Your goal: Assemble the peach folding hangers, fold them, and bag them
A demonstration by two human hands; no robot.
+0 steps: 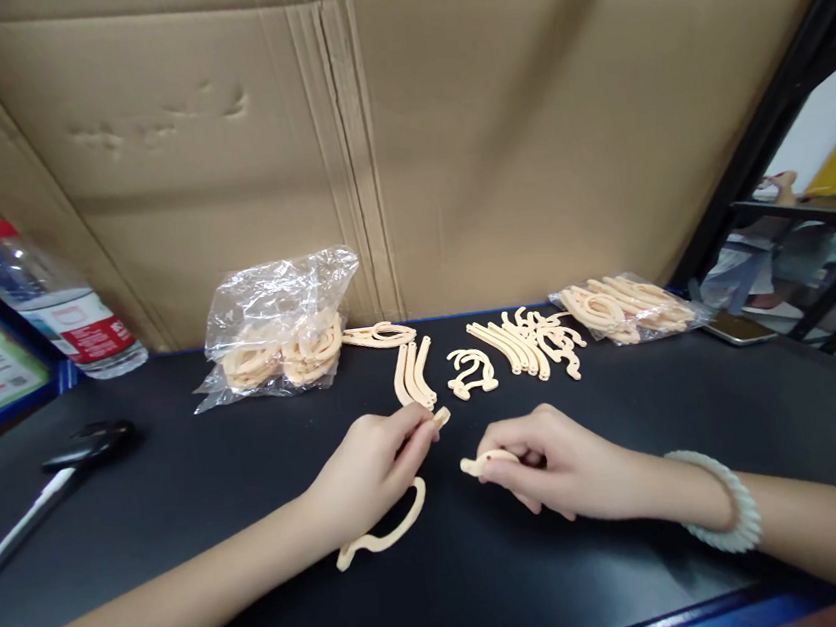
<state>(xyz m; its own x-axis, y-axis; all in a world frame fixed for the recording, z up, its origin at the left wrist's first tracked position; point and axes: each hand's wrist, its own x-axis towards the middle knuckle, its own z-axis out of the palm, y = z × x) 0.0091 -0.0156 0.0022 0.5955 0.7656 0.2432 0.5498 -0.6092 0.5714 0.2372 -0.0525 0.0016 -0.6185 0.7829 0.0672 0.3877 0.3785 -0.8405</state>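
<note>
My left hand [382,464] pinches a small cream-coloured piece [441,418] whose end sticks out past the fingertips. Between thumb and fingers of my right hand [556,464] is a curved cream piece [484,462] with a small dark hole. The two held pieces are apart. Under my left wrist, a longer curved cream piece [401,529] lies on the black table, partly hidden. Beyond my hands lie several slim curved strips [414,372], a few small hooked pieces [472,373], more strips [517,348] and a heap of small branched pieces [561,342].
A clear bag of cream rings [277,340] stands at the back left, another bag [625,308] at the back right beside a phone [741,329]. A water bottle [66,303], a black device [90,446] with a white cable and a cardboard wall [400,154] border the table.
</note>
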